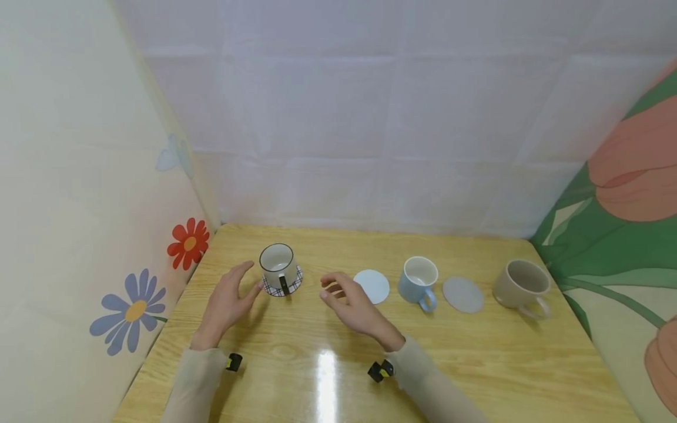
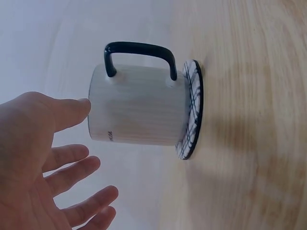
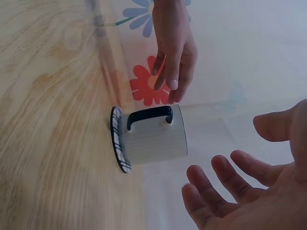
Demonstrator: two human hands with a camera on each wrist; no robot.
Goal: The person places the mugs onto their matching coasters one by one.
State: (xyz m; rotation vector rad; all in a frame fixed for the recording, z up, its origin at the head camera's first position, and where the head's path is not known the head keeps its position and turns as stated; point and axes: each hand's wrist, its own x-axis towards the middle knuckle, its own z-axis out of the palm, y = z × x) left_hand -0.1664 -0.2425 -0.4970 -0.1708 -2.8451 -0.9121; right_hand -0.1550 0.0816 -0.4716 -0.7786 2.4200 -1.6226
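A white mug [image 1: 276, 267] with a dark rim and black handle stands upright on a black-and-white checked coaster [image 1: 296, 284] at the table's left. Just left of this mug is my left hand [image 1: 228, 302], its fingers spread and holding nothing. My right hand [image 1: 353, 305] hovers to the mug's right, fingers loosely bent with nothing in them. The right wrist view shows the mug [image 3: 156, 141] between both hands, its handle turned toward me. Right beside my right hand lies a round pale-blue coaster [image 1: 372, 286].
Farther right, a light-blue mug [image 1: 416, 281] stands between the pale-blue coaster and a round grey coaster [image 1: 462, 294]. A larger beige mug [image 1: 520, 285] is near the right edge of the wooden table [image 1: 285, 352]. White sheeting [image 1: 317, 117] hangs behind.
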